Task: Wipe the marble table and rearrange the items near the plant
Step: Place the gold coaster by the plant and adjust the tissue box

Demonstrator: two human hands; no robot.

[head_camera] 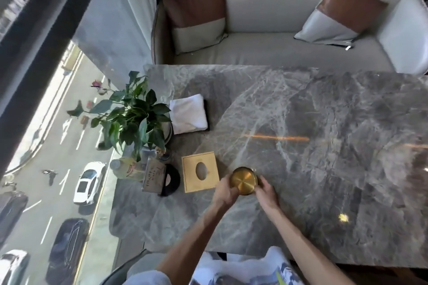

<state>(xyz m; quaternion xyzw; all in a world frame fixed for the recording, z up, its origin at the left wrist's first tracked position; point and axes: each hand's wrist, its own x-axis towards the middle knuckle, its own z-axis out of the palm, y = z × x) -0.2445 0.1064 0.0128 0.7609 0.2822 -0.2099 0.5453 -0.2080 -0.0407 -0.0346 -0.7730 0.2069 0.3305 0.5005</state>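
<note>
A round gold dish (243,180) sits low over the grey marble table (324,146), just right of a square wooden tissue box (200,171). My left hand (225,192) grips its left rim and my right hand (265,192) grips its right rim. A folded white cloth (188,116) lies on a dark mat beside the potted plant (136,115) at the table's left edge.
Left of the tissue box stand a black holder with a card (159,178), a plastic bottle (126,168) and a small jar (162,154). A white sofa (278,37) with two cushions runs along the far side. A full-height window (58,146) borders the left.
</note>
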